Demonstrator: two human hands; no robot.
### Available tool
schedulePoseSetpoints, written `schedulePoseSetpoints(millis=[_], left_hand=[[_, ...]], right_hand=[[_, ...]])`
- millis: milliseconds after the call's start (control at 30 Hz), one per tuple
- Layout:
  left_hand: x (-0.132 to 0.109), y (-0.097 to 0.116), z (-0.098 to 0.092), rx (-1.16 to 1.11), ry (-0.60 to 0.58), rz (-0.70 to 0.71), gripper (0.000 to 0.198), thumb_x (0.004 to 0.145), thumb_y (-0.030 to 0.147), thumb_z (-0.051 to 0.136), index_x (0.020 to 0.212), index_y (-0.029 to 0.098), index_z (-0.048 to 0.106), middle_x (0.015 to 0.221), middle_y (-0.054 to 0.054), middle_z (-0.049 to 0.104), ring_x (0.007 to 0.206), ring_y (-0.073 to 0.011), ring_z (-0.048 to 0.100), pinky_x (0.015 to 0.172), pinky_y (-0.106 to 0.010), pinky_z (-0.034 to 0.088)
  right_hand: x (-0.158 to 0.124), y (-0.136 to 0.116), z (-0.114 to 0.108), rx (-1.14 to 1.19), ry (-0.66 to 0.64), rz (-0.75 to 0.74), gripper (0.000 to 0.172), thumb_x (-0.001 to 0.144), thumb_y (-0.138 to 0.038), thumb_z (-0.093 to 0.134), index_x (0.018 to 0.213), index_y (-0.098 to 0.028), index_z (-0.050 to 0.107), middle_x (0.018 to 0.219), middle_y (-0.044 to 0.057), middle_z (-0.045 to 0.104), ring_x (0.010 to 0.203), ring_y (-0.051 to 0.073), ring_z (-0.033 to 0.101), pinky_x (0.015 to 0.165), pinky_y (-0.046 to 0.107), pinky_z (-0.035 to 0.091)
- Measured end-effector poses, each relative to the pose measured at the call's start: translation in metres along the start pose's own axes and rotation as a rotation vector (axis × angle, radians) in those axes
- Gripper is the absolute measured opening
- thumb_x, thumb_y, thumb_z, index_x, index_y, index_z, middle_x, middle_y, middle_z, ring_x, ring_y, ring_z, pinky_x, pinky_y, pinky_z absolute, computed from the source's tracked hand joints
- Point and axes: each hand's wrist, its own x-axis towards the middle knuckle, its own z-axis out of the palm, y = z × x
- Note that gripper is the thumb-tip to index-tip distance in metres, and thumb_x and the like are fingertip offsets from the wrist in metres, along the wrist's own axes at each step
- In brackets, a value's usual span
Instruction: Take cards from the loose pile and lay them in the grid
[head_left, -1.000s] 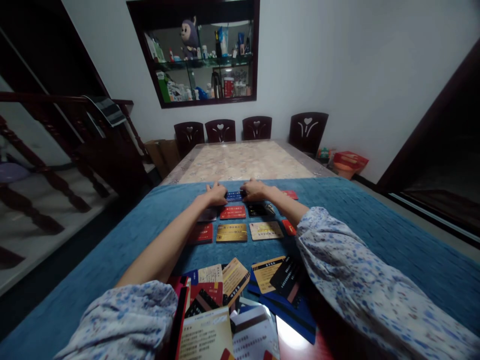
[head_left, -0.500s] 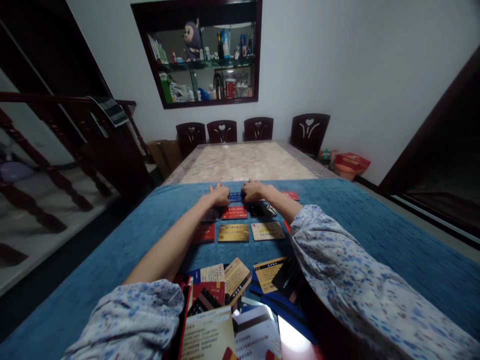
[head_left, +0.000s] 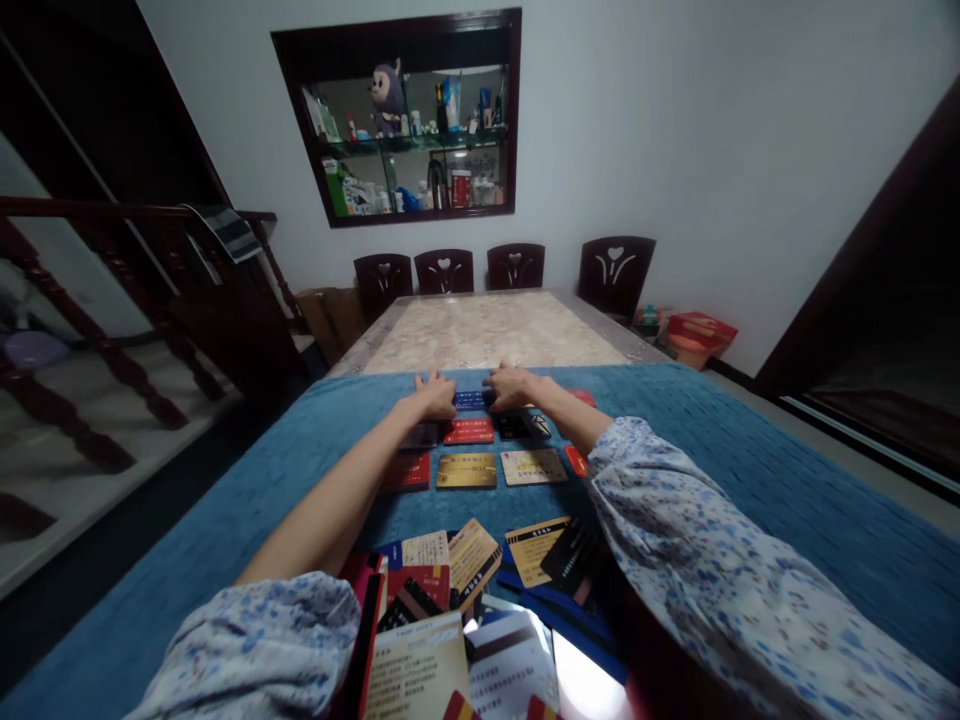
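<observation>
Single head-worn camera view, facing forward and downward.
Positioned above the near end of the long blue-cloth-covered table (head_left: 720, 460), toward the plain white wall (head_left: 645, 120) well beyond.

No text is legible: print on the blue card (head_left: 470, 400) and gold card (head_left: 466, 471) is blurred.

The left arm (head_left: 330, 490) stretches from the lower left of the frame and the right arm (head_left: 571, 416) from the lower right, slanting inward. Just below the centre, the left hand (head_left: 435, 396) and right hand (head_left: 511, 386) lie near each other but apart, backs upward, fingers bent, grip unclear.
</observation>
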Motion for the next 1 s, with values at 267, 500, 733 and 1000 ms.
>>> schedulePoseSetpoints(millis=[267, 500, 733, 1000], left_hand=[[-0.017, 0.007, -0.013, 0.004, 0.135, 0.059, 0.037, 0.083, 0.022, 0.055, 0.120, 0.017, 0.061, 0.136, -0.018, 0.054, 0.136, -0.0341, 0.036, 0.106, -0.059, 0.033], [-0.050, 0.028, -0.018, -0.011, 0.275, 0.148, 0.025, 0.088, 0.021, 0.052, 0.107, 0.018, 0.068, 0.125, -0.015, 0.060, 0.130, -0.0336, 0.038, 0.102, -0.057, 0.033], [-0.083, 0.048, -0.021, -0.064, 0.338, 0.207, 0.025, 0.090, 0.018, 0.048, 0.098, 0.019, 0.072, 0.117, -0.013, 0.064, 0.125, -0.0309, 0.038, 0.101, -0.053, 0.029], [-0.124, 0.072, -0.014, -0.122, 0.341, 0.215, 0.024, 0.085, 0.012, 0.051, 0.089, 0.021, 0.073, 0.110, -0.011, 0.068, 0.124, -0.0315, 0.040, 0.102, -0.052, 0.027]], right_hand=[[-0.028, 0.003, -0.010, 0.004, 0.082, -0.012, 0.050, 0.085, -0.035, 0.060, 0.133, -0.021, 0.062, 0.132, 0.014, 0.061, 0.126, 0.034, 0.047, 0.095, 0.044, 0.044], [-0.063, 0.000, -0.018, 0.001, 0.166, -0.093, 0.027, 0.089, -0.027, 0.059, 0.111, -0.020, 0.074, 0.114, 0.012, 0.071, 0.112, 0.028, 0.054, 0.086, 0.033, 0.041], [-0.105, -0.007, -0.018, 0.011, 0.230, -0.119, 0.026, 0.091, -0.019, 0.050, 0.095, -0.015, 0.076, 0.098, 0.013, 0.073, 0.098, 0.025, 0.054, 0.076, 0.031, 0.033], [-0.160, -0.019, -0.013, 0.082, 0.287, -0.102, 0.025, 0.091, -0.020, 0.051, 0.091, -0.019, 0.076, 0.096, 0.012, 0.072, 0.099, 0.024, 0.051, 0.073, 0.032, 0.030]])
